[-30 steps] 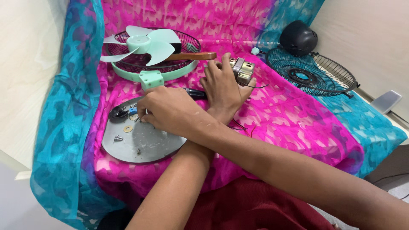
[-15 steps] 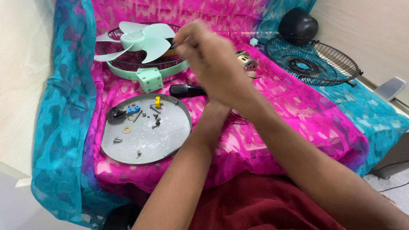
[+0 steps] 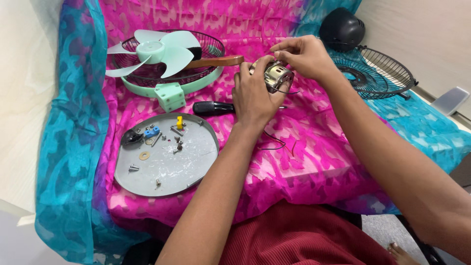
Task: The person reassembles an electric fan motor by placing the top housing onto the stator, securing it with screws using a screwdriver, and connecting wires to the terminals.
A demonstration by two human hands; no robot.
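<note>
Pink cloth (image 3: 314, 162) — left hand (image 3: 252, 95) and right hand (image 3: 304, 56) both closed around small motor (image 3: 277, 76).

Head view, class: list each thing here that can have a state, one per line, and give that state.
Fan motor: lifted off the cloth, held in both hands.
Left hand: closed around the motor.
Right hand: fingers pinching the motor's top.
Fan blade: off its shaft, lying on a grille.
Black grille: detached, lying flat.
Screwdriver: lying unused.
Grey tray: holding loose screws and small parts.
</note>
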